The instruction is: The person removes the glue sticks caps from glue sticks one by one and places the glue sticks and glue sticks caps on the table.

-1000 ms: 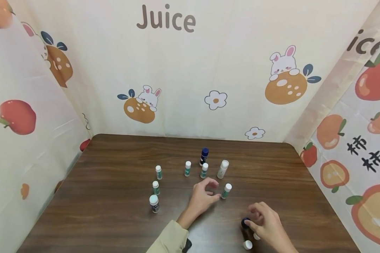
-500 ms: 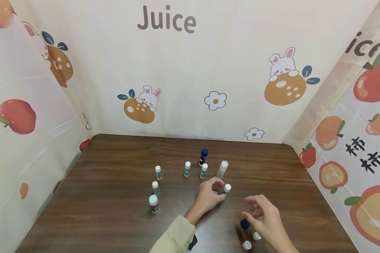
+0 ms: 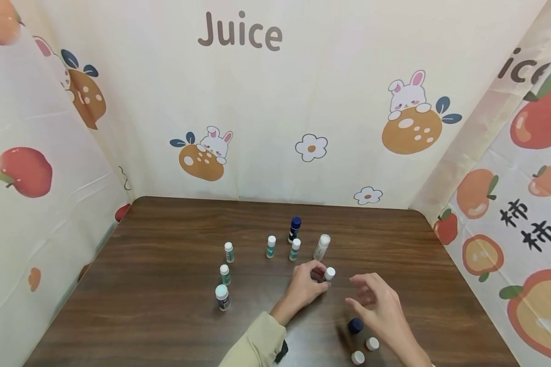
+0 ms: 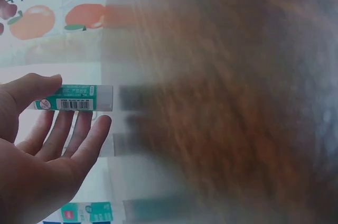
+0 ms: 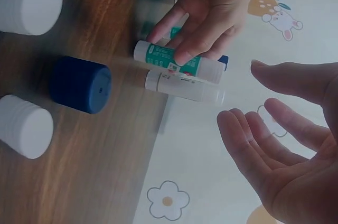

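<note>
We see a brown wood-grain surface (image 3: 160, 326) run back to a far edge with rounded corners, where it meets a printed curtain (image 3: 257, 92). A wide stretch of wood lies to the left of the beige sleeve (image 3: 257, 339), reaching a row of three containers, the nearest a wider dark-labelled bottle (image 3: 222, 298). Another stretch lies between the right hand (image 3: 380, 306) and the slanting right edge. Room is tighter below that hand, where a navy cap (image 3: 355, 325), a white cap (image 3: 372, 344) and a second white cap (image 3: 358, 358) sit close together. The right hand is held above them, its thumb apart from its loosely bent fingers. The left hand (image 3: 304, 285) pinches a teal-labelled glue stick (image 4: 78, 99) between thumb and fingers, near the middle of the surface and just in front of a white tube (image 3: 321, 248). We find the glue stick slim and cylindrical, with a white upper end, a paler lower end, and a label bearing a barcode and a round mark. We cannot tell whether its base touches the wood.
</note>
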A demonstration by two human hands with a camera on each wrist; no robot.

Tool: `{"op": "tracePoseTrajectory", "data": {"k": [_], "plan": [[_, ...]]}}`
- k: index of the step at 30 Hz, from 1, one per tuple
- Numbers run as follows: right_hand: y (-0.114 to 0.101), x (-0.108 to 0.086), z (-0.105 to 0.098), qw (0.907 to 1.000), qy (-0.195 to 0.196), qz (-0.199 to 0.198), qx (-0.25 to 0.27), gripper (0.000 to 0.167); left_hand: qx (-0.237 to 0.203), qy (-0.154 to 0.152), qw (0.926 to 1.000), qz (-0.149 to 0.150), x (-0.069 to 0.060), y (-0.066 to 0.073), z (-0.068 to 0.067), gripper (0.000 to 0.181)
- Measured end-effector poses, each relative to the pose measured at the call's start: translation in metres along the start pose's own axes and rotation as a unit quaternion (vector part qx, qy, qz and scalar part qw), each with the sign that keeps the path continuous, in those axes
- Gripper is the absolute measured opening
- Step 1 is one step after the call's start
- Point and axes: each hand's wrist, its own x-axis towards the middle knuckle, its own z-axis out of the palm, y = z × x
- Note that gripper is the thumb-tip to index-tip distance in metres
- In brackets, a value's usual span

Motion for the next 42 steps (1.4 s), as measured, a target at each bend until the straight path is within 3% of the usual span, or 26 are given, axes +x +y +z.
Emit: {"op": "tracePoseTrajectory", "data": {"k": [19,29,42], "plan": [[-0.008,0.018,0.002,0.9996,-0.018,0.018,0.006,0.050,0.031,0.032,0.9957,0.081,-0.013,0.017,-0.025,0.025],[-0.021,0.026,0.004,0.9992,-0.034,0.006,0.021,0.048,0.048,0.027,0.9907,0.124,-0.020,0.029,-0.034,0.026],[-0.033,0.031,0.009,0.9977,-0.030,-0.020,0.057,0.037,0.051,0.014,0.9877,0.147,-0.027,0.046,-0.040,0.024]]}}
